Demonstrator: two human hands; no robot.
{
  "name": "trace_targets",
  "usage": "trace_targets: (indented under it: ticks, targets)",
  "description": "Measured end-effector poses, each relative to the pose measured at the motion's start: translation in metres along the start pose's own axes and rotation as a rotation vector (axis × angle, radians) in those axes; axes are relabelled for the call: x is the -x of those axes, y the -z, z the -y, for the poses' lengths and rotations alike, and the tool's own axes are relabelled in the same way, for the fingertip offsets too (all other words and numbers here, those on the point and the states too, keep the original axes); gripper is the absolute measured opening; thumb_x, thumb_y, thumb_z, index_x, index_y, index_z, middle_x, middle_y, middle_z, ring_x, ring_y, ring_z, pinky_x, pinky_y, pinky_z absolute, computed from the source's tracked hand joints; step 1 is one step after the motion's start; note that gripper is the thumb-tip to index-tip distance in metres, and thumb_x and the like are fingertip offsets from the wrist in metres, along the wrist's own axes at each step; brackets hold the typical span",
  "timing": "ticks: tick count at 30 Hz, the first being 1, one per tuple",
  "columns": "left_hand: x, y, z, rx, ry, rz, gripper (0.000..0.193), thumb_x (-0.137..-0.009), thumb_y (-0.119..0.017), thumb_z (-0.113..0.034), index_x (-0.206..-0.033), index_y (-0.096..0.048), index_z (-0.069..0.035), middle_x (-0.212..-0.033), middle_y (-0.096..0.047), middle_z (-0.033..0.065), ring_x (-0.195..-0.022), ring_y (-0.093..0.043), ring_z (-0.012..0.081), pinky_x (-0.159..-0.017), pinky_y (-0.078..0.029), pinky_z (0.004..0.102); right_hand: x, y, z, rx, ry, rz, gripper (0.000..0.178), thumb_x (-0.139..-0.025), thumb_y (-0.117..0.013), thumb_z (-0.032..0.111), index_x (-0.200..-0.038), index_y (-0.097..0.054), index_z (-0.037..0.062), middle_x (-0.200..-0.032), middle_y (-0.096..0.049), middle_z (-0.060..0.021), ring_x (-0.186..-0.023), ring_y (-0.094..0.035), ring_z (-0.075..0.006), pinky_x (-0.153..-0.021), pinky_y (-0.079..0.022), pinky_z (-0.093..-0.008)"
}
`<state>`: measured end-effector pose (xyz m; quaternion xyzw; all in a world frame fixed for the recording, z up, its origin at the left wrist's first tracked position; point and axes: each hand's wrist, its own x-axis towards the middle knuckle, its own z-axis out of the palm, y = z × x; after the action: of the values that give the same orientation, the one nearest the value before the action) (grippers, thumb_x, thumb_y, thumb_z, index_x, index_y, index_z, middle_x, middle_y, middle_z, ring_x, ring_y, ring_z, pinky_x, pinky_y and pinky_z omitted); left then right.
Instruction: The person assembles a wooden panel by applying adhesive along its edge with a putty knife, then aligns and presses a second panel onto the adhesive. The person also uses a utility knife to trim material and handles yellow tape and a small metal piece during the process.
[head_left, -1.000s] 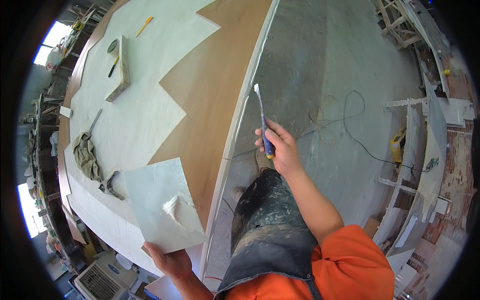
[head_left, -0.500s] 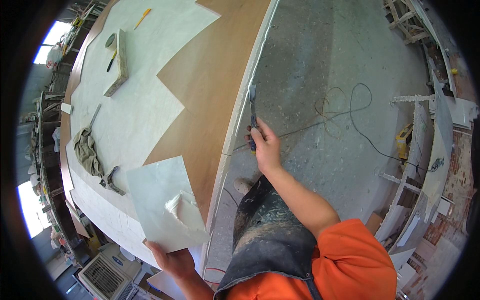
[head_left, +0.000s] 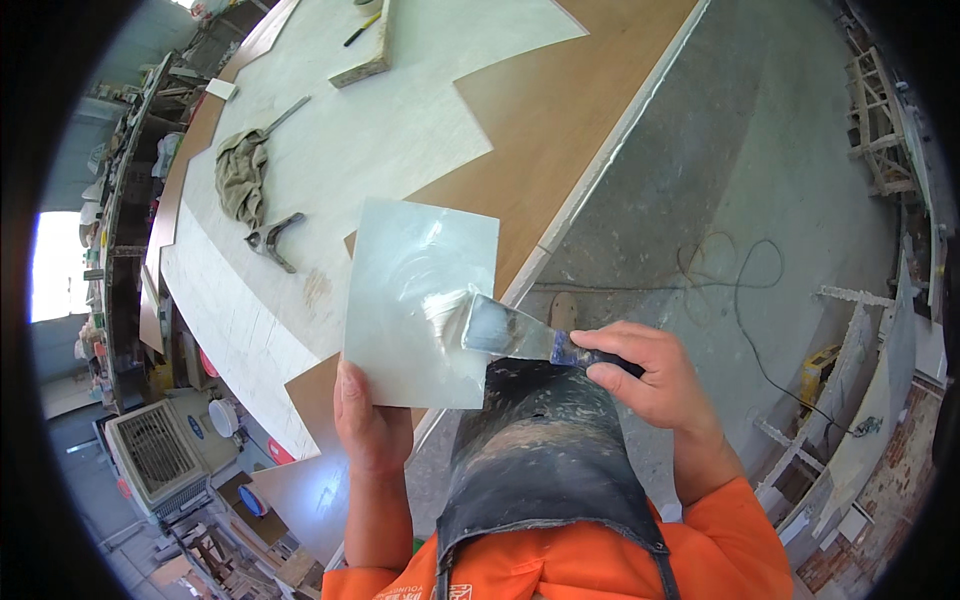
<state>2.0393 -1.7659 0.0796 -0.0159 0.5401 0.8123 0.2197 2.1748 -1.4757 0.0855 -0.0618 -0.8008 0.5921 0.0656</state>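
Observation:
My left hand (head_left: pixel 370 425) grips the lower edge of a pale rectangular board (head_left: pixel 395 310), thumb on top. A smeared mound of white paste (head_left: pixel 441 308) lies on the board. My right hand (head_left: pixel 648 375) is closed round the dark handle of a putty knife (head_left: pixel 515 335), whose broad blade lies over the board's right side, against the paste. Beneath the board is a large panel (head_left: pixel 330 150), white in the middle with zigzag-edged brown wood sheet (head_left: pixel 560 110) along its side. The panel's right edge (head_left: pixel 610 150) has a rough white border.
On the panel lie a crumpled grey-green cloth (head_left: pixel 240 175), a metal clamp-like tool (head_left: pixel 273 243) and a long block (head_left: pixel 365 62). A cable (head_left: pixel 745 330) runs over the floor at right. An air cooler (head_left: pixel 155 450) and cluttered shelves (head_left: pixel 130 230) stand left.
My right hand has brought the putty knife from the panel's edge back to the board, turning its blade leftward. The board has moved up and right in view, and the view has shifted.

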Motion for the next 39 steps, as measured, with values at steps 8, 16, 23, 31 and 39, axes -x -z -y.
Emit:
trace_targets:
  ticks: [8,16,23,31,39]
  targets:
    - [0.024,0.044,-0.005,-0.025,-0.098,0.073,0.057,-0.109,-0.041,-0.043,-0.147,-0.045,-0.001,-0.146,-0.053,0.0117,-0.134,-0.051,0.0268,-0.113,-0.039,0.0428,0.033,-0.055,0.042,0.320,-0.030,-0.005,0.030,-0.090,-0.068,0.006,-0.119,-0.073,0.0044,-0.100,-0.072,-0.0113,-0.083,-0.068,-0.0265,-0.074,-0.054,-0.0337]
    - [0.035,0.091,-0.015,0.173,-0.049,0.015,0.061,-0.109,-0.041,-0.048,-0.153,-0.041,-0.004,-0.152,-0.049,0.0099,-0.139,-0.047,0.0267,-0.117,-0.035,0.0451,0.054,-0.070,-0.063,-0.739,-0.541,-0.507,0.037,-0.099,-0.064,0.012,-0.135,-0.063,0.0020,-0.107,-0.073,-0.0088,-0.081,-0.068,-0.0149,-0.065,-0.053,-0.0285]
    - [0.051,0.104,-0.020,0.194,0.050,-0.125,0.063,-0.108,-0.047,-0.049,-0.152,-0.041,-0.005,-0.152,-0.049,0.0093,-0.139,-0.047,0.0266,-0.116,-0.036,0.0446,0.012,-0.121,-0.118,-0.898,-0.445,-0.722,0.038,-0.100,-0.062,0.014,-0.137,-0.062,0.0039,-0.106,-0.072,-0.0053,-0.078,-0.067,-0.0108,-0.063,-0.050,-0.0237]
    - [0.060,0.101,-0.020,0.077,0.041,-0.220,0.066,-0.106,-0.049,-0.050,-0.153,-0.039,-0.005,-0.152,-0.046,0.0097,-0.139,-0.046,0.0268,-0.115,-0.038,0.0451,-0.008,-0.145,-0.133,-0.723,-0.468,-0.825,0.038,-0.098,-0.064,0.011,-0.136,-0.063,0.0038,-0.099,-0.070,-0.0024,-0.075,-0.063,-0.0083,-0.060,-0.048,-0.0226]
    - [0.060,0.104,-0.023,0.117,0.050,-0.197,0.062,-0.107,-0.050,-0.047,-0.153,-0.039,-0.008,-0.151,-0.049,0.0099,-0.138,-0.048,0.0271,-0.116,-0.038,0.0456,0.011,-0.158,-0.145,-0.543,-0.504,-0.835,0.040,-0.098,-0.065,0.011,-0.137,-0.063,0.0040,-0.101,-0.069,-0.0010,-0.078,-0.063,-0.0088,-0.065,-0.049,-0.0232]
